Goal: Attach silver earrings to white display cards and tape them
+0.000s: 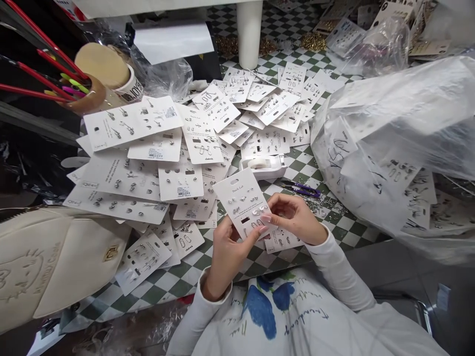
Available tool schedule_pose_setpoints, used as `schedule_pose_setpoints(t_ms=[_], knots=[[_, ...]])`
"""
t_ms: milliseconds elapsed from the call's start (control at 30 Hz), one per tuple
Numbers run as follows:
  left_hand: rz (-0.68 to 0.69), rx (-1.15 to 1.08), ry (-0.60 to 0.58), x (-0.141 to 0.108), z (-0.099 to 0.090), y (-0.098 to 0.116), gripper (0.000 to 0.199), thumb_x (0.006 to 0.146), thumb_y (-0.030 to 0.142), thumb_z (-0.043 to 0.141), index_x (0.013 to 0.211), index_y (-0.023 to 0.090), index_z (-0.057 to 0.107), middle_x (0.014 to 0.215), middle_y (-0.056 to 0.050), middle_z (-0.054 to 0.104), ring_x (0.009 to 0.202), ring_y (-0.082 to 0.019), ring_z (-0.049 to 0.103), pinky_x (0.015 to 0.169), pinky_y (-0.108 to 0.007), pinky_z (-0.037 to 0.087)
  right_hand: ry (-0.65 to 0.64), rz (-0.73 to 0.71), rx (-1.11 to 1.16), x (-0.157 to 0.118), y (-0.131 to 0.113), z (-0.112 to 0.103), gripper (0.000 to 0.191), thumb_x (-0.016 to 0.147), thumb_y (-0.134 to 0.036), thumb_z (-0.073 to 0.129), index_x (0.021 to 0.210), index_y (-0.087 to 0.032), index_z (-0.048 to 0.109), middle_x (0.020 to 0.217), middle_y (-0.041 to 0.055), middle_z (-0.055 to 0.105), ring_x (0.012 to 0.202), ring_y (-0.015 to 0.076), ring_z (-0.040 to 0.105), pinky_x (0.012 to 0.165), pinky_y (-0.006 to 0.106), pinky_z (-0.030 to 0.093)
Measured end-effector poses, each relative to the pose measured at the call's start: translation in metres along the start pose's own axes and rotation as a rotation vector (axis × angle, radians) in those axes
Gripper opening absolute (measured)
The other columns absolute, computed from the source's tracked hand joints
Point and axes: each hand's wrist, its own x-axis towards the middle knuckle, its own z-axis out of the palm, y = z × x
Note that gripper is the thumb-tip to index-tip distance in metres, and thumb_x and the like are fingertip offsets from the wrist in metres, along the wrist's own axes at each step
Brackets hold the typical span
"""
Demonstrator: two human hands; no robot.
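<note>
A white earring card point(237, 195) with rows of small silver earrings is tilted up in front of me. My left hand point(232, 249) grips its lower edge, thumb across the front. My right hand point(295, 217) pinches at the card's right side, with the thumb by the lower earrings and the other fingers partly behind it. Beneath my right hand lies another earring card point(284, 241), partly covered. Just beyond the held card sits a white tape dispenser point(263, 165). Purple-handled thread snips point(301, 189) lie near my right hand, beside scattered small silver earring pieces point(330, 205).
Piles of earring cards point(143, 173) spread over the checkered tablecloth point(200, 272). A large plastic bag point(393, 143) with more cards stands right. At left are a cream bag point(85, 247) and a pen cup point(92, 99). A white post point(249, 37) rises behind.
</note>
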Motion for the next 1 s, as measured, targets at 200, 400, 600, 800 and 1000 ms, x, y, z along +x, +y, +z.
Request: schedule_pose_setpoints(t_ms=[200,400,600,800,1000], knots=[[-0.016,-0.003,-0.006,-0.002,-0.001,-0.001,0.025,0.082,0.034,0.085,0.091,0.02,0.066,0.076,-0.003,0.075,0.063,-0.022,0.072,0.051,-0.028,0.055,-0.133,0.02,-0.051,-0.001,-0.006,-0.003,0.039,0.079,-0.049,0.089,0.09,-0.016,0.07,0.083,0.0021,0.068,0.073,0.0159,0.066,0.07,0.028,0.059],[-0.038,-0.063,-0.079,-0.005,0.0,-0.003,0.03,0.086,0.041,0.081,0.099,0.022,0.063,0.073,-0.001,0.073,0.051,-0.017,0.064,0.041,-0.025,0.049,-0.094,0.045,-0.101,-0.007,-0.018,-0.005,0.035,0.082,-0.048,0.086,0.084,-0.015,0.072,0.076,0.0032,0.071,0.064,0.0148,0.068,0.061,0.025,0.061],[0.002,-0.213,-0.091,-0.002,-0.005,-0.005,0.029,0.103,0.046,0.058,0.121,0.023,0.056,0.112,-0.01,0.071,0.072,-0.016,0.072,0.056,-0.025,0.054,0.051,-0.136,-0.119,-0.009,-0.053,-0.027,0.015,0.09,-0.033,0.083,0.09,-0.02,0.076,0.075,-0.0005,0.071,0.052,0.0101,0.066,0.044,0.02,0.058],[-0.053,-0.193,-0.177,-0.002,-0.007,0.0,0.023,0.104,0.04,0.058,0.114,0.02,0.06,0.105,-0.009,0.071,0.078,-0.016,0.072,0.063,-0.024,0.053,0.428,-0.294,-0.07,0.037,-0.092,-0.051,0.013,0.098,-0.04,0.074,0.097,-0.027,0.073,0.092,0.0009,0.076,0.055,0.0096,0.065,0.042,0.023,0.055],[-0.041,-0.14,-0.184,-0.001,-0.005,-0.002,0.021,0.103,0.04,0.058,0.109,0.02,0.062,0.102,-0.008,0.072,0.077,-0.016,0.07,0.065,-0.025,0.052,0.237,-0.13,-0.152,0.038,-0.089,-0.056,0.05,0.106,-0.047,0.057,0.143,-0.014,0.053,0.103,0.0089,0.077,0.071,0.0155,0.075,0.058,0.026,0.062]])
